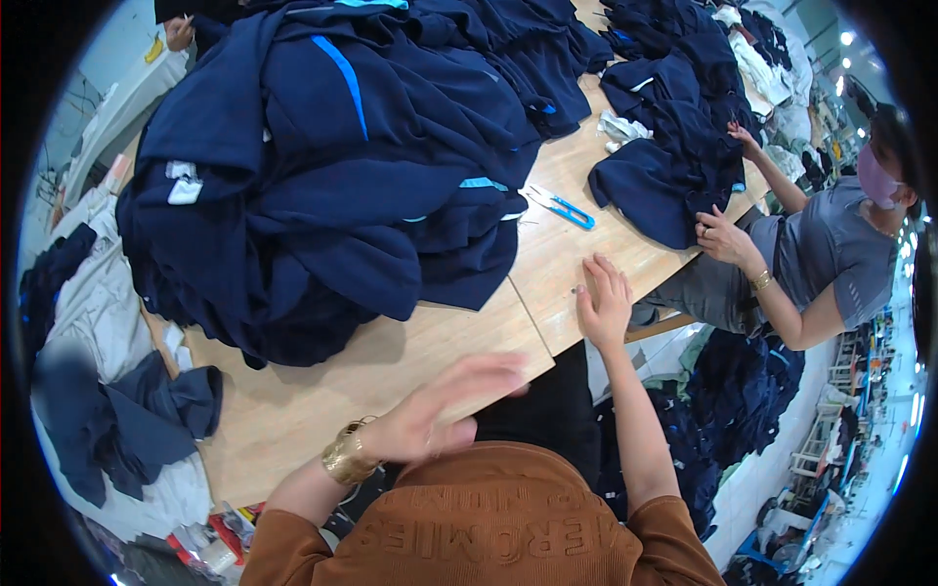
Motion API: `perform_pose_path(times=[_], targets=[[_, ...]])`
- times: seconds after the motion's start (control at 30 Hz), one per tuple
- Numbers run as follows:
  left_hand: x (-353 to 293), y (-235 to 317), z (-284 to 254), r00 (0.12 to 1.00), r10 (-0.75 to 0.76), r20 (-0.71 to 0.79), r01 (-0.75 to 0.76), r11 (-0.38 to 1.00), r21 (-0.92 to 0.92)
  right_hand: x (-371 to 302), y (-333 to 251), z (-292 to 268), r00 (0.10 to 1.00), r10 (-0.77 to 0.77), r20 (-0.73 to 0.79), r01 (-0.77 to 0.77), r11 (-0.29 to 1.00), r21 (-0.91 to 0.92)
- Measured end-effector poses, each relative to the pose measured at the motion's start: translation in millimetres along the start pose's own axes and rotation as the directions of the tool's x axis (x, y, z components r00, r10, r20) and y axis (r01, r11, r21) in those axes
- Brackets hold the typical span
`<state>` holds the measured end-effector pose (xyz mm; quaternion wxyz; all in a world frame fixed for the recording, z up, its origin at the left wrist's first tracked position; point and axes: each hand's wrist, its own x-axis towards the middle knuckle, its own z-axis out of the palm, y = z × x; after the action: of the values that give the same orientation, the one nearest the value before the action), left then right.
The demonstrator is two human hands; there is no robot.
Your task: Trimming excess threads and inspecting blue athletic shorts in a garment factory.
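Note:
My right hand (606, 308) rests at the table's edge, fingers stretched out and nothing in them. Just beyond it lie blue-handled thread snips (562, 207) on the wooden tabletop (449, 347). My left hand (440, 402), a little smeared by motion, hovers over the near table edge with its fingers extended and holds nothing. A gold bracelet (344, 454) circles that wrist. Beyond my left hand rises a large heap of navy garments (332, 186), with light blue trim strips (340, 86) and white labels (184, 184) showing.
To the right a masked co-worker (821, 234) handles navy garments (674, 146) on the same table. Another person's hand (179, 32) shows at the far left. More dark cloth (733, 420) lies on the floor at right; grey and white fabric (127, 420) hangs at left.

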<state>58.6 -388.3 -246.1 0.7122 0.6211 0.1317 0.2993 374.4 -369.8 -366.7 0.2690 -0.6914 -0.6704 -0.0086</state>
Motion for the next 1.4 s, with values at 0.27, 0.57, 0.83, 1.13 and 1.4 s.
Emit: perform_pose_path(times=[0.27, 0.57, 0.83, 1.13, 1.4], targets=[[57, 104, 100, 0.796, 0.602, -0.062, -0.441, 0.508, -0.740, -4, 8, 1, 1.000, -0.003, -0.014, 0.003, 1.000, 0.023], [15, 46, 48, 0.817, 0.567, 0.100, -0.512, 0.795, -0.326, 15, -17, 6, 0.983, 0.083, 0.166, -0.127, 0.954, 0.272], [-5, -39, 17, 0.913, -0.002, -0.408, 0.381, 0.367, 0.849, 58, -63, 60, 0.976, -0.215, 0.036, 0.198, 0.943, 0.268], [-56, -96, 17, 0.826, -0.019, -0.564, 0.563, 0.092, 0.821, 25, -55, 30, 0.918, -0.243, 0.315, 0.232, 0.970, 0.072], [-47, -96, 19, 0.831, -0.029, -0.556, 0.556, 0.083, 0.827, 52, -66, 48, 0.924, -0.342, 0.172, 0.331, 0.939, 0.091]])
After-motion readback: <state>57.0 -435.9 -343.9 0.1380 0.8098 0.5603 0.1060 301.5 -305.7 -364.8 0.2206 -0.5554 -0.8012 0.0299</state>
